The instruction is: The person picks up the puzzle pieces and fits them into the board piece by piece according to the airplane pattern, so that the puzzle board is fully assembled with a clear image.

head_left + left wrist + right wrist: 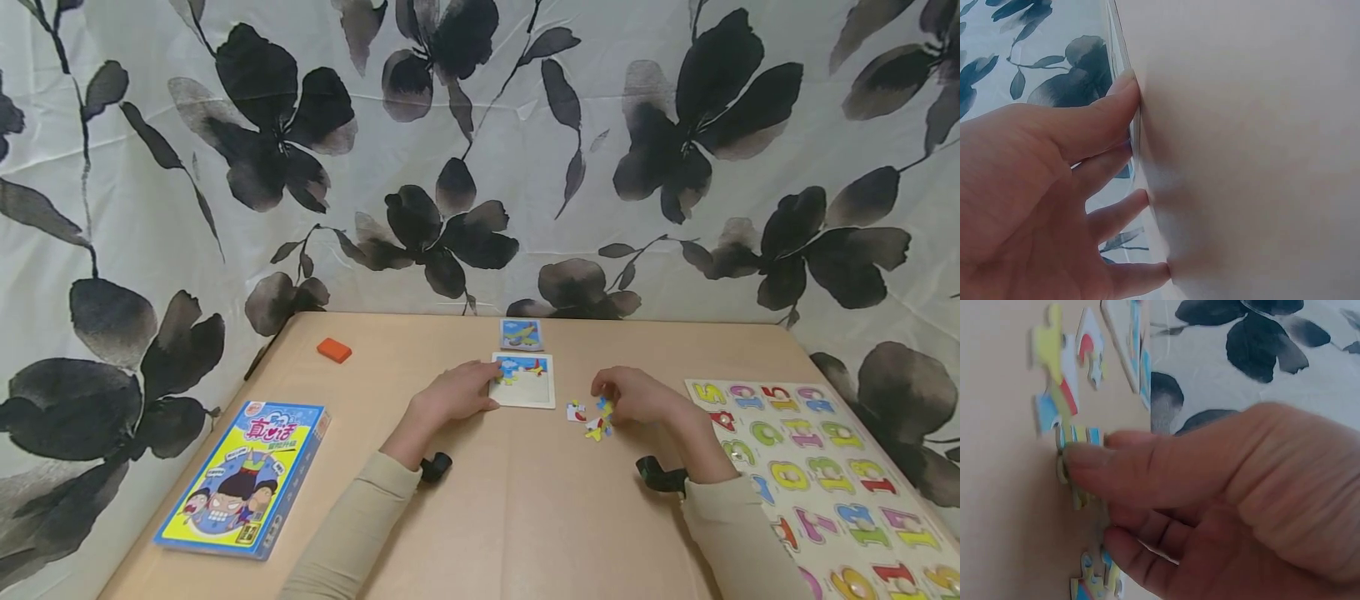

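Note:
My left hand (461,390) lies at the left side of a white-framed puzzle board (534,397), fingers fairly straight. In the left wrist view its fingertips (1159,270) meet the tabletop, and the thumb is at the board's edge. Part of a blue-sky picture shows inside the frame. To the right of the board, the right hand (633,393) pinches a small blue and yellow puzzle piece (1079,434) between thumb and curled fingers, close to the table. Several loose puzzle pieces (596,428) lie around it, one white and red piece (576,412) nearer the board.
Behind the board lies a small picture card (521,335). An orange block (334,350) is at the back left. A blue and yellow box (243,479) lies at the left, and a sheet of colourful numbers (817,467) along the right. A flowered cloth (555,250) hangs behind the table.

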`<state>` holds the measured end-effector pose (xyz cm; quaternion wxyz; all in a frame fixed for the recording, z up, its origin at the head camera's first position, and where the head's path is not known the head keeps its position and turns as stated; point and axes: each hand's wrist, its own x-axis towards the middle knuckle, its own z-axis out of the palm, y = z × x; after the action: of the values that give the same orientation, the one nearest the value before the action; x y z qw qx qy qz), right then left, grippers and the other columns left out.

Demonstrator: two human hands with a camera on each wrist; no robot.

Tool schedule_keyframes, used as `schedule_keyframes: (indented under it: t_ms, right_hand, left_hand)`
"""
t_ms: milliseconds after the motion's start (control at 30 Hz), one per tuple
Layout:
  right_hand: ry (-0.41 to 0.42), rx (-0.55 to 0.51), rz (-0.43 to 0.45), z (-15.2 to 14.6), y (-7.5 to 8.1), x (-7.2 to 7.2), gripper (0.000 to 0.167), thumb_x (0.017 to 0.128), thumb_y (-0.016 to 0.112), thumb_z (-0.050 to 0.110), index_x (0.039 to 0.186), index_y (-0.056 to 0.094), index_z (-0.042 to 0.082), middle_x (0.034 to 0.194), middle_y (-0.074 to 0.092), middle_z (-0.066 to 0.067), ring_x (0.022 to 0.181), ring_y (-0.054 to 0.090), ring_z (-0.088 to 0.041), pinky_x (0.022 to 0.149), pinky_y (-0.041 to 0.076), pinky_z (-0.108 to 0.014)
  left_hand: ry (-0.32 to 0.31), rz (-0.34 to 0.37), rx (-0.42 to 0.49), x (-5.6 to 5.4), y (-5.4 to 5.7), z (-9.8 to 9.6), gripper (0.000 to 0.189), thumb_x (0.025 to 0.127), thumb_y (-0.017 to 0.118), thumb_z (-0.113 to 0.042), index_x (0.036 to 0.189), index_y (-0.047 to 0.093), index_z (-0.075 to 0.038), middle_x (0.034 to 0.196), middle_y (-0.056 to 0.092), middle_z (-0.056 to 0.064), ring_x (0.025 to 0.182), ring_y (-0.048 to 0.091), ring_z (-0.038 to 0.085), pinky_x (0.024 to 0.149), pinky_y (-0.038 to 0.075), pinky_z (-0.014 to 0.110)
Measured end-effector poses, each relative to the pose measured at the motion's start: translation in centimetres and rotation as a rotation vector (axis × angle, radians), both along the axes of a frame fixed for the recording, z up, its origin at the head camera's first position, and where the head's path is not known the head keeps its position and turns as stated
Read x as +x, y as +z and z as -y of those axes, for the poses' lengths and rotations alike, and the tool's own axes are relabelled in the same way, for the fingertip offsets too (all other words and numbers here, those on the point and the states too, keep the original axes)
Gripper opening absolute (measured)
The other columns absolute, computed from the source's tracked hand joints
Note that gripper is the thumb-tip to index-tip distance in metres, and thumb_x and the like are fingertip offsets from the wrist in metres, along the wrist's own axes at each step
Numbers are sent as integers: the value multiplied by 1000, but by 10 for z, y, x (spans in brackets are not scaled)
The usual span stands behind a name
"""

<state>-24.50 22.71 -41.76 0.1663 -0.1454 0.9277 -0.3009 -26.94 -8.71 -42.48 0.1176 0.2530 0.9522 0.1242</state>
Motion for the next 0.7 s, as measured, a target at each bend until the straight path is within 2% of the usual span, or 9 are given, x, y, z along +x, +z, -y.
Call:
schedule_keyframes:
  t_ms: [233, 433, 700]
  right_hand:
    - [-52, 4, 55, 2, -1, 1, 31, 78, 71, -9, 104, 63, 5, 93, 55, -12, 84, 50, -23, 62, 45, -29]
    - [-99, 42, 70, 0, 3, 4, 27, 78, 76, -1, 100, 61, 3, 90, 56, -10, 81, 51, -22, 65, 45, -29]
    - [-106, 43, 103, 3, 4, 3, 16, 81, 74, 0, 89, 61, 2, 83, 54, -8, 74, 49, -21, 61, 41, -27]
  left_hand:
    - [4, 8, 10, 1, 1, 0, 61, 96, 66, -33, 150, 45, -14, 157, 43, 3, 150, 33, 29, 117, 33, 59]
    - [8, 14, 8, 1, 1, -1, 61, 96, 66, -34, 150, 45, -15, 158, 42, 2, 150, 31, 28, 116, 32, 60]
    - [7, 17, 17, 3, 4, 0, 62, 96, 66, -32, 150, 44, -14, 157, 43, 4, 150, 32, 30, 116, 32, 61]
